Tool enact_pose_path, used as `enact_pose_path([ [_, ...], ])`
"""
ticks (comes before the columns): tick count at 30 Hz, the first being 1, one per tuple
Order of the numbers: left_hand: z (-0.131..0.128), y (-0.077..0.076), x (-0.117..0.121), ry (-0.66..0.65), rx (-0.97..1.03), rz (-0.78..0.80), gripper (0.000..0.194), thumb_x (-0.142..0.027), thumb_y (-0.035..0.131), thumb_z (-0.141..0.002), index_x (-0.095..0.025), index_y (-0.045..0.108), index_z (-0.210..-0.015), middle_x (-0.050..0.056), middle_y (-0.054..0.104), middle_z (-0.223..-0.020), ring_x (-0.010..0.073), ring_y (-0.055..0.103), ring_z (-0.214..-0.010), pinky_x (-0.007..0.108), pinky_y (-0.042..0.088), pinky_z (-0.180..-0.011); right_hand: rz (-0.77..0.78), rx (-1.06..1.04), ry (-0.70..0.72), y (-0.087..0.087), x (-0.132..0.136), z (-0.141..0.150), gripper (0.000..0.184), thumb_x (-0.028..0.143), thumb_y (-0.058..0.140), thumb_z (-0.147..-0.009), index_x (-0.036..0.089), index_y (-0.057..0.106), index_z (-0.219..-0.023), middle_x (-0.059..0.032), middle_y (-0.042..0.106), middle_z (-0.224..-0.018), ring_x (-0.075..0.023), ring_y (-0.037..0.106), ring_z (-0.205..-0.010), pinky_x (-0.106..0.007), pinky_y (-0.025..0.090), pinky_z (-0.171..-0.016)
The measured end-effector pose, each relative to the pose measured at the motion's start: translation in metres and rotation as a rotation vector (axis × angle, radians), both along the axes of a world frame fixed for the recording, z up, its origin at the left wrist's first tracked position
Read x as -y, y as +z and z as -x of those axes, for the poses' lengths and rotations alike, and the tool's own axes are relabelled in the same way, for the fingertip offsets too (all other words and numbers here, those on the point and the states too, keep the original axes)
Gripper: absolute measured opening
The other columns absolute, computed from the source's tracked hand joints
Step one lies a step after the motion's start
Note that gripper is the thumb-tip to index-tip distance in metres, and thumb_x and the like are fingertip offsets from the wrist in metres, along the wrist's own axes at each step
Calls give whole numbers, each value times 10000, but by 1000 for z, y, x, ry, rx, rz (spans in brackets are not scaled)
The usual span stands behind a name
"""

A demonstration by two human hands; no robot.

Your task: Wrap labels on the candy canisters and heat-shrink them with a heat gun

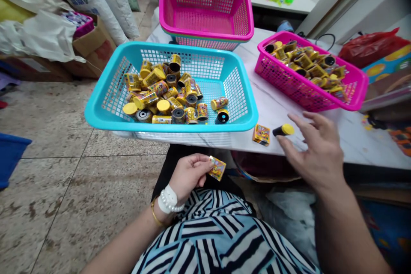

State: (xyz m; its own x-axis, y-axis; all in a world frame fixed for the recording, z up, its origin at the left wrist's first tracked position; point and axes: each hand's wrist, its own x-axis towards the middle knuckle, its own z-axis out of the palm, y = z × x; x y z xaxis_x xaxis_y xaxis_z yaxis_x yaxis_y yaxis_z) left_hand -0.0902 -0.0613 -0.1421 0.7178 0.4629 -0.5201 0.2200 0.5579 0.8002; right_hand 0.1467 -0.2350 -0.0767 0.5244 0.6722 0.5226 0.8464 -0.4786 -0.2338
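Pinched between thumb and fingers, a colourful yellow sticker label [217,168] is in my left hand [192,170], above my lap. My right hand [316,147] has its fingers apart around a small black cylinder with a yellow cap [284,129], which lies on the table near the front edge. No firm grip on it shows. Just left of it sits a small stack of printed labels [261,134]. A turquoise basket [171,127] holds many small yellow and black cylinders [157,90], several wrapped in printed labels.
A pink basket [310,102] full of similar yellow cylinders stands at the right of the white table [237,141]. Behind the turquoise basket is a larger pink basket [205,32] nested on another. White sacks [83,0] and a cardboard box [94,47] stand at the left.
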Motion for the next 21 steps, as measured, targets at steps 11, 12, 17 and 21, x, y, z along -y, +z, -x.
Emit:
enact_pose_path([
  [11, -13, 4, 3, 18, 70, 387, 438, -397, 877, -618, -103, 613, -807, -3, 600, -643, -4, 361, -369, 138, 137, -346, -445, -1397, 129, -9, 5, 51, 400, 311, 794, -740, 279, 741, -1134, -1, 696, -795, -114, 614, -576, -248, 528, -576],
  [12, -14, 4, 5, 19, 71, 396, 437, -394, 880, -614, -109, 604, -796, -16, 582, -622, -5, 355, -365, 137, 137, -344, -436, -1510, 163, -12, 1, 63, 358, 313, 796, -738, 267, 755, -1091, -2, 699, -769, -117, 619, -579, -244, 531, -577],
  [17, -19, 5, 8, 17, 104, 428, 415, -372, 876, -635, -112, 600, -803, -23, 565, -643, -10, 366, -383, 131, 132, -347, -351, -1645, 162, -33, -13, 86, 279, 300, 794, -754, 243, 765, -1026, -19, 739, -923, -131, 658, -768, -220, 547, -715],
  [21, -18, 4, 7, 11, 161, 474, 375, -342, 858, -667, -104, 613, -821, -28, 550, -650, -16, 351, -389, 129, 134, -351, -287, -1472, 75, -36, -16, 85, 233, 323, 761, -796, 232, 750, -1011, -18, 745, -941, -141, 674, -850, -213, 543, -785],
])
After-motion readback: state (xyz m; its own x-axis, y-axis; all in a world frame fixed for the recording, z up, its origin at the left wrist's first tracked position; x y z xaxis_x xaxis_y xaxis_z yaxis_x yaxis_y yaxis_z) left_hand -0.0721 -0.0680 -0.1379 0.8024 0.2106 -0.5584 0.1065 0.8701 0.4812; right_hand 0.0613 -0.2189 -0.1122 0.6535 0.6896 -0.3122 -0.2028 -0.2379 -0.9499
